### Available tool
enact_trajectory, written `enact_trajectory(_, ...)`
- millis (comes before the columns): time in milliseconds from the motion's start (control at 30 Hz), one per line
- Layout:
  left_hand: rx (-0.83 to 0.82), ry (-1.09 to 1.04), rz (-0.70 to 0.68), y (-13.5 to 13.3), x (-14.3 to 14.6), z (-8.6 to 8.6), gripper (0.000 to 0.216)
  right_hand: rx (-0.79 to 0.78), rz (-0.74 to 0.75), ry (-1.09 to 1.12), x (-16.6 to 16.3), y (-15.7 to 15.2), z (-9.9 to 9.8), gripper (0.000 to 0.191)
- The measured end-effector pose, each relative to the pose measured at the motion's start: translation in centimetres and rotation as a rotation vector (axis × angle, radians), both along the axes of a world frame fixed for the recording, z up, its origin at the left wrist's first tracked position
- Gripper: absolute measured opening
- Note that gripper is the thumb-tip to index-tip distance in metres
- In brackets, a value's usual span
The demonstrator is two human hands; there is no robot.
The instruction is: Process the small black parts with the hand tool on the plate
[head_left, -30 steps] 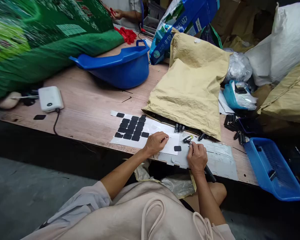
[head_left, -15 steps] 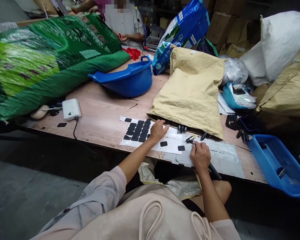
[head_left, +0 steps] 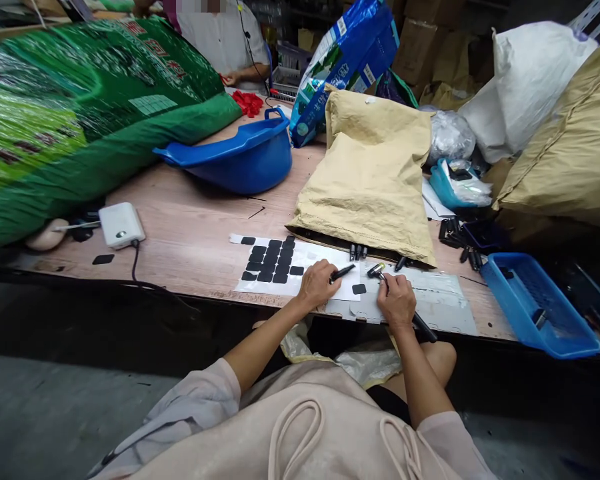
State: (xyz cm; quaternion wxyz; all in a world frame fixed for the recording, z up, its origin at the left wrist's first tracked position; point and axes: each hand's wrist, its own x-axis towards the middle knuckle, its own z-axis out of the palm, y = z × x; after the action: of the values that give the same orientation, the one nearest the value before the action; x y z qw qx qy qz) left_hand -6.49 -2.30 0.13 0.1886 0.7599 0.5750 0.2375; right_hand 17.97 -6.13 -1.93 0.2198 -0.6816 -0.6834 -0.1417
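My left hand [head_left: 316, 285] is closed round a slim black stick-shaped part [head_left: 342, 272], held over a white backing sheet [head_left: 310, 257] that carries several black rounded pads [head_left: 273, 261]. One loose black pad [head_left: 359, 289] lies between my hands. My right hand [head_left: 396, 301] grips a black-handled tool [head_left: 423, 327] whose small metal head [head_left: 377, 270] points up and left on the sheet. More black stick parts [head_left: 358, 251] poke out from under a tan paper sack [head_left: 375, 177].
A blue basin [head_left: 240, 152] and a big green sack [head_left: 80, 113] stand at the back left. A white box with a cable [head_left: 121, 225] lies left. A blue tray [head_left: 537, 303] sits at the right edge. Another person [head_left: 225, 43] works at the far end.
My left hand reached to the sack's edge, then came back toward me holding a black stick part. My right hand stayed on the tool. The view shifted slightly.
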Motion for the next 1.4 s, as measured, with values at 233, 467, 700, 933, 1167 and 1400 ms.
enact_trajectory(233, 0.062, -0.043, -0.091, -0.4, 0.3, -1.2, 0.015, 0.052, -0.116, 0.022, -0.4, -1.1, 0.0, 0.035)
enact_trajectory(467, 0.024, -0.064, -0.115, -0.1, 0.2, -1.3, 0.015, -0.084, -0.193, 0.1, 0.1, -1.1, 0.8, 0.018)
enact_trajectory(700, -0.048, -0.084, -0.121, 0.0, 0.2, -0.9, 0.018, 0.028, 0.051, 0.381, -1.8, -3.3, 2.9, 0.03)
enact_trajectory(933, -0.084, -0.08, -0.115, 0.0, 0.3, -0.7, 0.018, -0.085, 0.225, 0.493, -5.8, -4.4, 3.0, 0.038)
enact_trajectory(1167, -0.098, -0.087, -0.114, 0.0, 0.4, -0.4, 0.016, -0.076, 0.141, 0.409, -6.5, -4.3, 2.9, 0.039)
enact_trajectory(1400, -0.102, -0.1, -0.114, -0.1, 0.4, -0.1, 0.014, -0.096, 0.224, 0.423, -7.6, -4.7, 3.3, 0.04)
